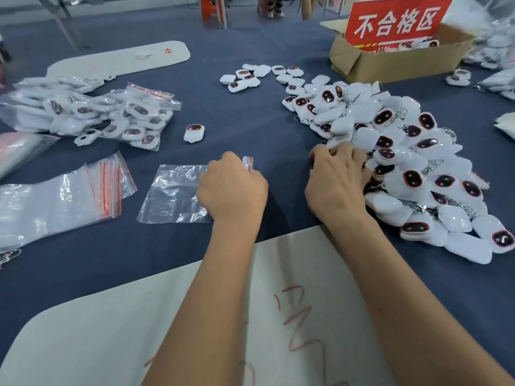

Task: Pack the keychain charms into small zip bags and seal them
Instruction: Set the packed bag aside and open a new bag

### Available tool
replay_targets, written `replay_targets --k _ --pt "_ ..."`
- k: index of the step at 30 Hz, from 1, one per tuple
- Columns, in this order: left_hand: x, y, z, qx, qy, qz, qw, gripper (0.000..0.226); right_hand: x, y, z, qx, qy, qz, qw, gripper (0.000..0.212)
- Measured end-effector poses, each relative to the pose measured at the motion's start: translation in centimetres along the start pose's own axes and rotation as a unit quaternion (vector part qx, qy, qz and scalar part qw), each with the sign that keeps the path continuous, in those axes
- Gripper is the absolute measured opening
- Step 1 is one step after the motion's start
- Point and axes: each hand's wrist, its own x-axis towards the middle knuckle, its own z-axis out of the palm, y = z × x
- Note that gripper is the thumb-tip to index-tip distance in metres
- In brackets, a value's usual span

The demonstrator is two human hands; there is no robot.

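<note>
glossy plastic charms [412,151], clear crinkly bag [172,190]

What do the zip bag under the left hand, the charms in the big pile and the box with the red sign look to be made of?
Zip bag: thin clear plastic film, glossy, creased, red strip at the mouth. Charms: seemingly hard white plastic, shiny highlights, dark glossy face panels, metal-looking chains. Box: brown corrugated cardboard, matte, folded flaps.

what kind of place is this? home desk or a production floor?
Likely a packing or QC station in a small factory or workshop: a big loose pile of charms, a stack of empty zip bags, and a cardboard box carrying a red sign in Chinese.
</note>
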Motion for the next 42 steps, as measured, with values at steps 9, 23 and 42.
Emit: replay_targets --k 9,23,42 --pt "0.8 -5.6 -2.5 0.024 0.038 -0.043 0.998 0.044 1.0 -3.2 0.3 0.099 0.096 -0.094 0.986 0.024" --pt "2.0 -8.5 -2.6 -0.338 0.004 0.065 0.939 0.017 -2.4 -9.2 3.5 0.540 -0.103 -0.109 0.828 0.038" --pt "2.8 -8.6 -3.8 -0.609 -0.019 -0.083 0.788 0.028 -2.8 -8.2 3.2 0.508 -0.065 -0.176 0.841 0.033"
